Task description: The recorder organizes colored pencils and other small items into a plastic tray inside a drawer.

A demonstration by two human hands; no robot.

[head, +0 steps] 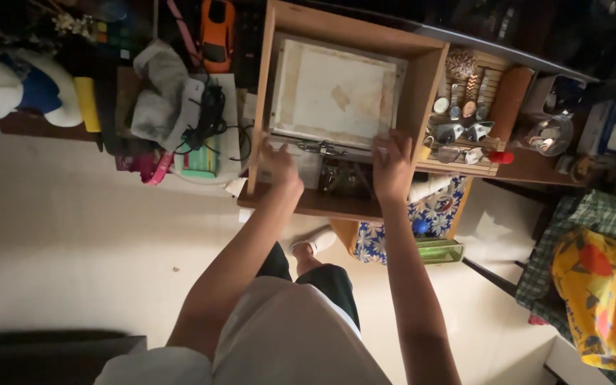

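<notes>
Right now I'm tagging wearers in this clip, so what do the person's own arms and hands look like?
Both arms are bare from above the elbow down: no sleeves over the forearms, no gloves. The left hand and right hand show no watch, bracelet or ring that I can make out in the dim light. A pale short-sleeved top covers the shoulders.

Single view only, from a camera worn on the person's head. It looks steeply down and slightly forward, over the person's torso and both outstretched arms. Nearest the lens: light shorts and pale floor. Farther off, at arm's reach: an open wooden drawer (422, 78) in the upper centre. Cluttered shelves lie far left and far right. No second view shares the scene.
</notes>
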